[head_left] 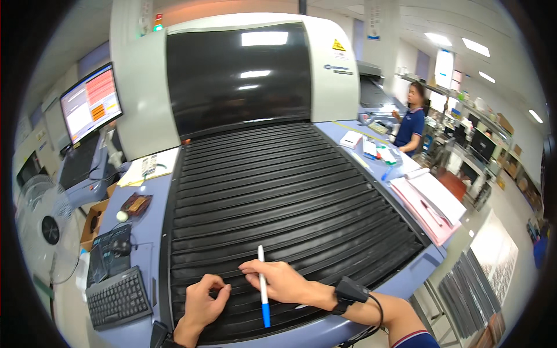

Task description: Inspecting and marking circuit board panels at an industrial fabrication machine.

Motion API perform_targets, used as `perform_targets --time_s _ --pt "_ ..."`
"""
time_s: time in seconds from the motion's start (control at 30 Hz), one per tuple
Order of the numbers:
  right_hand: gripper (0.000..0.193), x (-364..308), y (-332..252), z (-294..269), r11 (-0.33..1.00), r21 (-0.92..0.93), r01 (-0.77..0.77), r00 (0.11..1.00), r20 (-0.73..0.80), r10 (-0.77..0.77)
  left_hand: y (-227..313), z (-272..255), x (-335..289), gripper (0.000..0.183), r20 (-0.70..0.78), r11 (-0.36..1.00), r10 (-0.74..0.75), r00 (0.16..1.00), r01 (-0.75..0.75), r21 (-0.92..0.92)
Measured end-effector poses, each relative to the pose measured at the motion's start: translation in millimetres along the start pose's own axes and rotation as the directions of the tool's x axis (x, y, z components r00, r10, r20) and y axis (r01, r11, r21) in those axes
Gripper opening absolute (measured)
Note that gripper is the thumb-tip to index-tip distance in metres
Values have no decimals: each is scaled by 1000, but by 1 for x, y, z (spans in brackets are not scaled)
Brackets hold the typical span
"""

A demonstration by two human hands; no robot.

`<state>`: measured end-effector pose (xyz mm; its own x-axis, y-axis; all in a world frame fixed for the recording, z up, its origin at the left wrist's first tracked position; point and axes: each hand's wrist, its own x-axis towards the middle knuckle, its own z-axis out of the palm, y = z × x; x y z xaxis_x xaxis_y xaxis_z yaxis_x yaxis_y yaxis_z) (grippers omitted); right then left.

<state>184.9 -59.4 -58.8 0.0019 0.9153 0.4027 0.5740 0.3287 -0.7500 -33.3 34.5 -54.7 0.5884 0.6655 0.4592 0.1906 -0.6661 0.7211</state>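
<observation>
My right hand grips a white marker pen with a blue end. The pen stands almost vertical in the picture, its blue end toward me. My left hand is a short way to the left, with its fingers curled and the thumb tip close to the index finger. Nothing shows between them. Both hands are above the near end of a black ribbed bed, which runs back under the dark cover of a large white machine. Straps with dark devices are on both my wrists.
Left of the bed are a keyboard, a mouse, a monitor and a fan. A pink folder with papers lies on the right ledge. A person in dark blue is at the back right.
</observation>
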Motion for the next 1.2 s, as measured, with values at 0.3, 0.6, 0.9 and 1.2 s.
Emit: perform_targets --time_s 0.3,0.6,0.9,1.2 --pt "27 -4 -11 -13 1000 11 2 998 -68 -1 2 6 4 17 72 995 72 995 -76 65" --pt "25 2 -15 -11 998 -2 59 995 -82 -59 -2 1 -1 16 63 995 75 995 -79 60" --pt "24 4 -16 -14 998 -27 52 996 -65 -53 -4 3 4 16 34 996 64 997 -66 60" --pt "17 5 -20 -5 997 -37 -67 990 -123 62 -12 4 11 15 3 987 152 988 -152 51"
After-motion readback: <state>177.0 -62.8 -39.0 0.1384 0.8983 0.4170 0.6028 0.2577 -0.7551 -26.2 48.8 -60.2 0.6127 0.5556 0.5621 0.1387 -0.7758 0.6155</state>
